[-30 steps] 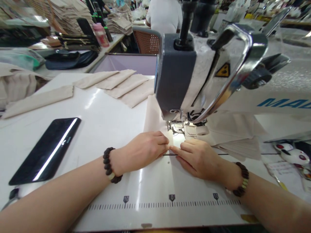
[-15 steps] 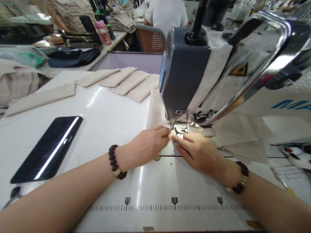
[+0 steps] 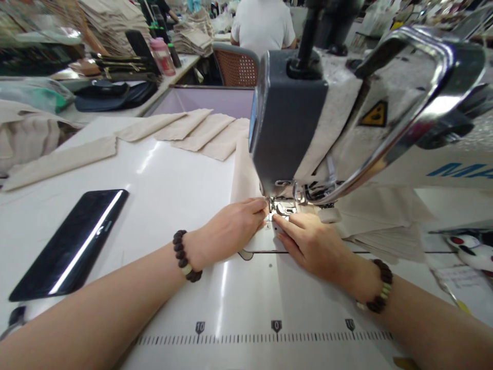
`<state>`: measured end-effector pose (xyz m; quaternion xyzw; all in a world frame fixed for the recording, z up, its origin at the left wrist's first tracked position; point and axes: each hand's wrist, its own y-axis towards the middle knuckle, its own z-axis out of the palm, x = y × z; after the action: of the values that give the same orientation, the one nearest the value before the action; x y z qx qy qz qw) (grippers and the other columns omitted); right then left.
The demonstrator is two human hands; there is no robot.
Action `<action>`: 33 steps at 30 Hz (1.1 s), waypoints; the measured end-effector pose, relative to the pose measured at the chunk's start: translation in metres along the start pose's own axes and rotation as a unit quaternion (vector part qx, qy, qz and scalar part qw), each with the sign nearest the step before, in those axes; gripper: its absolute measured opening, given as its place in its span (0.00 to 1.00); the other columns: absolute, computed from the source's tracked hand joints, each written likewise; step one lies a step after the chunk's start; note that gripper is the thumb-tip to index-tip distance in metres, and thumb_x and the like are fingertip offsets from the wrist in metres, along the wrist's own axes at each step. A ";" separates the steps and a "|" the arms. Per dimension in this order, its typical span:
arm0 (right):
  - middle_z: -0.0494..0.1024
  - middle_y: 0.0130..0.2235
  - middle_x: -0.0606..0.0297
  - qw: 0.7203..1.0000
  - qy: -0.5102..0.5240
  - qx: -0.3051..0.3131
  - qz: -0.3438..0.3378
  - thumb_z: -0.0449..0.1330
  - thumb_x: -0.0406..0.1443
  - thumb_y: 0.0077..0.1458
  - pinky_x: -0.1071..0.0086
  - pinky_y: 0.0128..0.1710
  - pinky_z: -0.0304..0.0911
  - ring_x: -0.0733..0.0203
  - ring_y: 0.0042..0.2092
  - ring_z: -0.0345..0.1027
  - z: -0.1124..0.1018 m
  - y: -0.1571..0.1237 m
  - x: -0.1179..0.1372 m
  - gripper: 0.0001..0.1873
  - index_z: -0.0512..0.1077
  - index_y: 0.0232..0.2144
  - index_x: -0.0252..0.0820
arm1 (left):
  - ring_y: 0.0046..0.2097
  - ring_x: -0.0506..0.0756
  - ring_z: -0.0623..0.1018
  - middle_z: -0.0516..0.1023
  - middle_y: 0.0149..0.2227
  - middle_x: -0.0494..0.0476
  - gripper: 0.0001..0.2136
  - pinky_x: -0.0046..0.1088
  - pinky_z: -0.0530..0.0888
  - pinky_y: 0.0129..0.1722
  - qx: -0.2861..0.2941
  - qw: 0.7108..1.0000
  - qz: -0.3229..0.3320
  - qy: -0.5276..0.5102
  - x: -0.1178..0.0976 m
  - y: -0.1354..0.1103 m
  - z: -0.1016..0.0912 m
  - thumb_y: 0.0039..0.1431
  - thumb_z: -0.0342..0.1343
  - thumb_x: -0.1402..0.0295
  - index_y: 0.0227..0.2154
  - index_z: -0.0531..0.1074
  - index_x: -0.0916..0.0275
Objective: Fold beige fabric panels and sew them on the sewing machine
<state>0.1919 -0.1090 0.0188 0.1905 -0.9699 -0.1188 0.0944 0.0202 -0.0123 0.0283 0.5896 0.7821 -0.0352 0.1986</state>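
Note:
A beige fabric strip point(image 3: 242, 177) runs from the table's far side under the presser foot point(image 3: 284, 208) of the sewing machine point(image 3: 308, 118). My left hand point(image 3: 231, 228) presses the strip's near end just left of the foot, fingers curled together on the cloth. My right hand point(image 3: 311, 244) lies right of it, its fingertips pinching the cloth edge at the foot. Both wrists wear dark bead bracelets.
A black phone point(image 3: 71, 241) lies on the white table point(image 3: 162, 190) at the left. Several beige strips point(image 3: 200, 131) are fanned out at the back, another point(image 3: 57, 162) further left. Folded beige pieces point(image 3: 385, 221) sit right of the needle. A person in white point(image 3: 264, 23) sits beyond.
Both hands have slid forward with the cloth end, from a little before the presser foot to right at it. The view has shifted closer to the machine.

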 end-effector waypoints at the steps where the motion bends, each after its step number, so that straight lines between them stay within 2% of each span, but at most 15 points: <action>1: 0.73 0.32 0.58 1.000 0.001 -0.001 -0.001 0.49 0.35 0.59 0.66 0.33 0.55 0.56 0.34 0.64 0.000 0.000 0.000 0.15 0.68 0.45 0.34 | 0.43 0.51 0.73 0.72 0.39 0.58 0.08 0.29 0.72 0.47 0.001 1.000 0.003 0.003 0.000 0.000 0.000 0.62 0.45 0.76 0.34 0.69 0.69; 7: 0.73 0.33 0.59 1.000 -0.005 -0.001 0.000 0.49 0.35 0.59 0.66 0.33 0.55 0.56 0.34 0.64 0.000 0.000 0.000 0.15 0.68 0.45 0.35 | 0.44 0.54 0.72 0.72 0.39 0.60 0.07 0.31 0.71 0.47 -0.009 0.998 0.007 0.068 -0.001 0.001 -0.003 0.61 0.47 0.75 0.35 0.70 0.70; 13: 0.74 0.33 0.58 1.000 -0.005 -0.005 -0.001 0.48 0.36 0.60 0.67 0.32 0.55 0.57 0.34 0.65 0.000 0.000 0.000 0.16 0.69 0.45 0.34 | 0.45 0.54 0.72 0.72 0.41 0.58 0.08 0.31 0.70 0.49 -0.004 0.996 0.002 0.086 -0.002 0.001 -0.005 0.62 0.45 0.75 0.35 0.70 0.69; 19: 0.73 0.32 0.58 1.000 0.000 0.001 -0.006 0.48 0.35 0.60 0.66 0.33 0.57 0.57 0.34 0.65 0.000 -0.001 -0.002 0.16 0.69 0.46 0.33 | 0.45 0.56 0.71 0.71 0.43 0.60 0.10 0.34 0.70 0.47 -0.005 0.993 -0.043 0.114 0.001 -0.002 -0.006 0.62 0.46 0.72 0.44 0.67 0.69; 24: 0.73 0.32 0.57 1.000 0.002 -0.008 -0.014 0.49 0.34 0.59 0.66 0.33 0.58 0.56 0.34 0.65 0.001 -0.002 -0.003 0.16 0.69 0.46 0.32 | 0.36 0.55 0.71 0.71 0.32 0.58 0.12 0.34 0.72 0.38 0.049 0.988 -0.052 0.138 -0.013 -0.004 -0.013 0.63 0.43 0.70 0.30 0.70 0.68; 27: 0.74 0.33 0.57 1.000 0.004 -0.016 -0.015 0.48 0.35 0.59 0.66 0.32 0.59 0.56 0.33 0.65 0.002 -0.002 -0.003 0.17 0.68 0.47 0.31 | 0.32 0.55 0.71 0.70 0.29 0.57 0.14 0.33 0.72 0.33 0.052 0.990 -0.047 0.121 -0.018 -0.007 -0.014 0.63 0.43 0.68 0.28 0.70 0.68; 30: 0.74 0.34 0.57 1.000 0.008 -0.022 -0.010 0.47 0.35 0.61 0.66 0.32 0.59 0.57 0.34 0.66 0.002 -0.002 -0.003 0.18 0.67 0.48 0.31 | 0.41 0.55 0.71 0.71 0.36 0.59 0.11 0.32 0.70 0.43 0.027 0.997 0.005 0.078 -0.016 -0.010 -0.015 0.62 0.46 0.69 0.30 0.71 0.68; 33: 0.74 0.32 0.58 0.999 0.000 -0.029 -0.013 0.46 0.36 0.62 0.67 0.31 0.58 0.58 0.32 0.65 0.003 -0.002 -0.003 0.18 0.68 0.48 0.32 | 0.43 0.55 0.70 0.72 0.38 0.59 0.11 0.32 0.68 0.46 0.057 0.997 0.014 0.059 -0.015 -0.011 -0.018 0.63 0.45 0.68 0.33 0.71 0.68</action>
<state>0.1948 -0.1090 0.0154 0.2004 -0.9634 -0.1483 0.0982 0.0088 -0.0238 0.0482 0.6123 0.7805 -0.0422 0.1190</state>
